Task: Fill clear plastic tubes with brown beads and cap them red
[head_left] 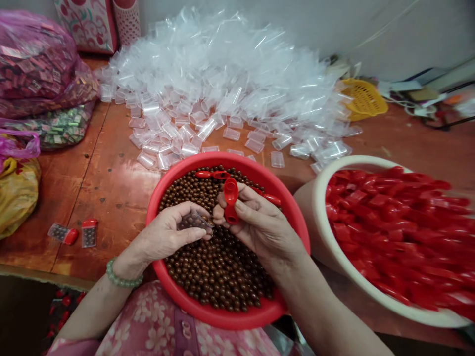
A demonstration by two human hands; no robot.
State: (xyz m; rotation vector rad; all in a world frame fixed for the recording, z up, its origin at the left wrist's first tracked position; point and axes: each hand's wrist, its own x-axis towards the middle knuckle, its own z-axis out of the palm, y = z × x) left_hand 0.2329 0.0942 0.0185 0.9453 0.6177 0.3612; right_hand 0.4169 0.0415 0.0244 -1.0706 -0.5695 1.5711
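Above a red basin (157, 198) of small brown balls (222, 277), my left hand (174, 232) has its fingers and thumb closed on a clear plastic case (193, 221), with dark balls showing through it. Close beside it on the right, my right hand (265, 225) pinches a red cap (230, 192) with its hinged lid open, held upright. The case and the cap are apart. Another red cap (211, 174) lies on the balls at the basin's far side, and a further red piece (272, 199) lies behind my right hand.
Clear cases (230, 74) are heaped at the back. A white tub (322, 207) of red caps stands right. Two filled red-capped containers (89, 233) lie on the table (107, 198) at left, near bags (37, 64). A yellow basket (363, 99) sits back right.
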